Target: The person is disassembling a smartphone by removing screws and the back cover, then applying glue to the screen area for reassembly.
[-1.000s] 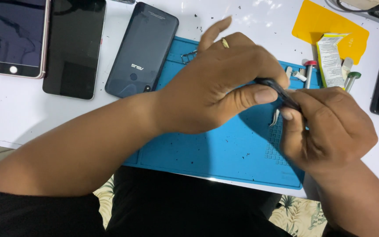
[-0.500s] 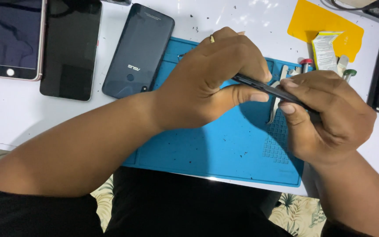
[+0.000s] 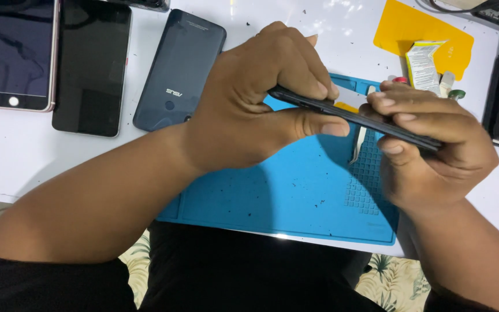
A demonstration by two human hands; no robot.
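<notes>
Left hand (image 3: 249, 107) and right hand (image 3: 428, 156) both closed on a dark phone (image 3: 353, 117), held edge-on above the blue mat (image 3: 272, 196). Tweezers (image 3: 358, 144) lie on the mat beneath. Three more phones (image 3: 90, 66) rest on the table (image 3: 7, 156), left.

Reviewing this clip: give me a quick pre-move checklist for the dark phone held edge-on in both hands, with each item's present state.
1. Left hand grips the dark phone: ok, thumb below, fingers above.
2. Right hand grips its other end: ok.
3. Phone held above the blue mat: ok.
4. Tweezers on the mat, clear of the hands: not ok, right beneath the phone.
5. Phone's seam opened: cannot tell.
6. Three phones at the mat's left lie apart from the hands: ok.
</notes>
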